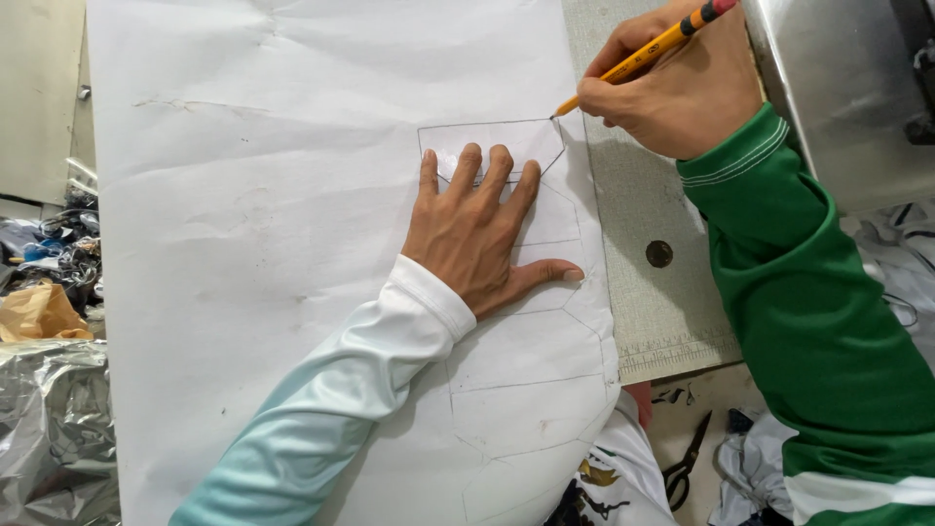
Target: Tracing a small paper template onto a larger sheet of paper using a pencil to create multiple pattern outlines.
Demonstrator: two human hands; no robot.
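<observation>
Looks like a small sewing or garment workshop to me. There's a big sheet of white pattern paper (292, 244) with pencilled outlines spread over a grey cutting mat (653, 312) that has ruler markings on its edge. Scissors (687, 463) lie on the floor, fabric scraps (58, 253) pile up at the left, and a metal machine body (838, 88) sits top right.

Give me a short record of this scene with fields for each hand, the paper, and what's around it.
left hand: left hand pressed flat, fingers spread, on a small pale template piece
right hand: right hand gripping a yellow pencil, tip at the template's upper right corner
paper: large white paper sheet with pencilled angular outlines
surface: grey ruled cutting mat
nearby: black scissors at lower right; shiny metal machine body at upper right
</observation>
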